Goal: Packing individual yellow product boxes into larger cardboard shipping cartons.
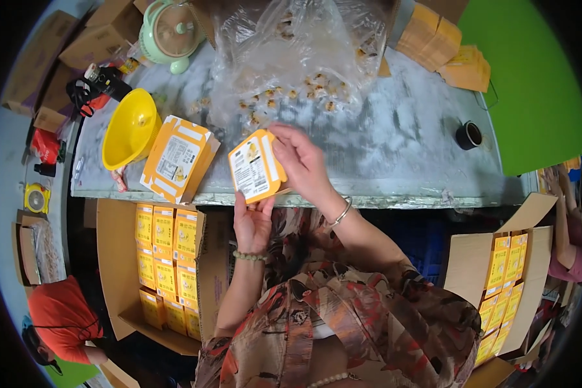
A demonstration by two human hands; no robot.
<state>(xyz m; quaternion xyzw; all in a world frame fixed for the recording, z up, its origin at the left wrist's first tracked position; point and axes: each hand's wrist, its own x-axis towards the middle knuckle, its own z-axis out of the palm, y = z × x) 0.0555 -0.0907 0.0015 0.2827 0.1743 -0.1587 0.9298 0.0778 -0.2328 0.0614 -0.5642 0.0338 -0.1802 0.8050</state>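
Note:
I hold a small yellow and white box (255,167) with both hands just above the near edge of a grey table (401,149). My left hand (252,223) supports it from below. My right hand (302,161) grips its right side and top. A second, larger yellow and white box (178,158) lies on the table to its left, touching a yellow funnel (130,128).
A clear plastic bag of small wrapped pieces (297,58) lies at the table's back. A green fan (170,31), flat yellow cartons (443,45) and a tape roll (469,134) sit there too. Open cardboard boxes of packed yellow boxes stand at left (165,258) and right (504,284). A person in red (61,317) crouches lower left.

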